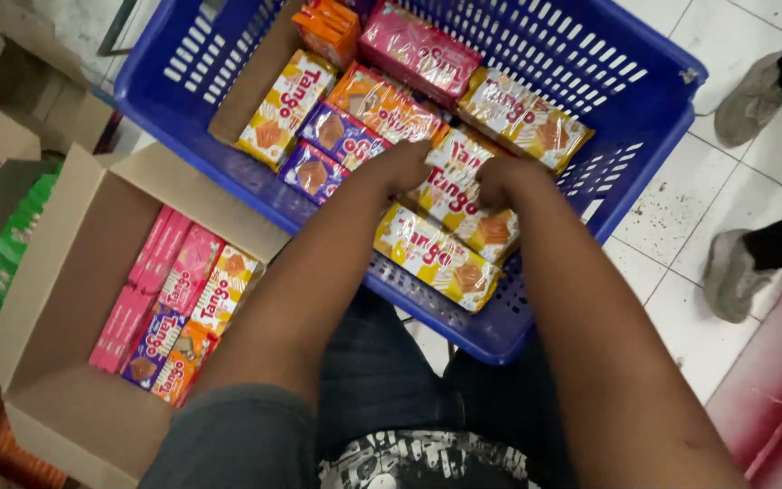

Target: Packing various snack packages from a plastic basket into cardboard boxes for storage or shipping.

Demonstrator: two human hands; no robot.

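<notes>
Both left hand (402, 166) and right hand (500, 179) closed on yellow glossy wafer packet (452, 192) in blue plastic basket (644, 109); judged light, slippery, crushable; best gripped by long edges.

Bare forearms, no sleeves; dark blue-grey trousers; black shirt hem with white printed pattern.

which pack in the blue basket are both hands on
The yellow pack in the middle: left hand and right hand both grip it.
</notes>
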